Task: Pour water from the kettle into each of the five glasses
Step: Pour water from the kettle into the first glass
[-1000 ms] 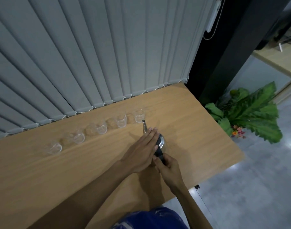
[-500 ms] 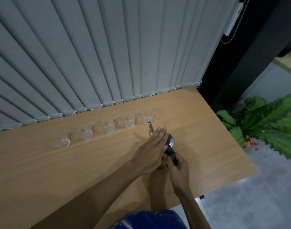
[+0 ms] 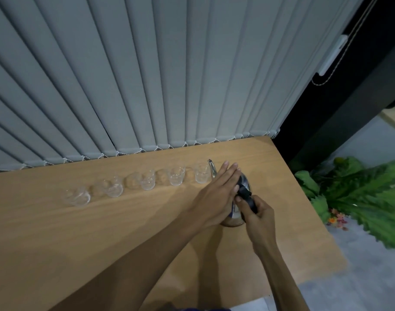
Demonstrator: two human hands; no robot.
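Several small clear glasses stand in a row on the wooden table (image 3: 102,232), from the leftmost glass (image 3: 76,196) to the rightmost glass (image 3: 201,175). A steel kettle (image 3: 244,181) with a thin spout (image 3: 212,168) is lifted and tilted, its spout just right of the rightmost glass. My right hand (image 3: 258,212) grips the kettle's black handle. My left hand (image 3: 219,191) lies flat with straight fingers over the kettle's lid, hiding most of it. Whether water is flowing cannot be seen.
Grey vertical blinds (image 3: 169,86) hang right behind the row of glasses. The table's right edge drops to a grey floor, where a large green plant (image 3: 360,198) stands. A dark pillar (image 3: 338,120) rises at the far right corner.
The kettle has risen off the table and its spout has moved up to beside the rightmost glass. Both hands kept their hold. The camera has tilted upward.
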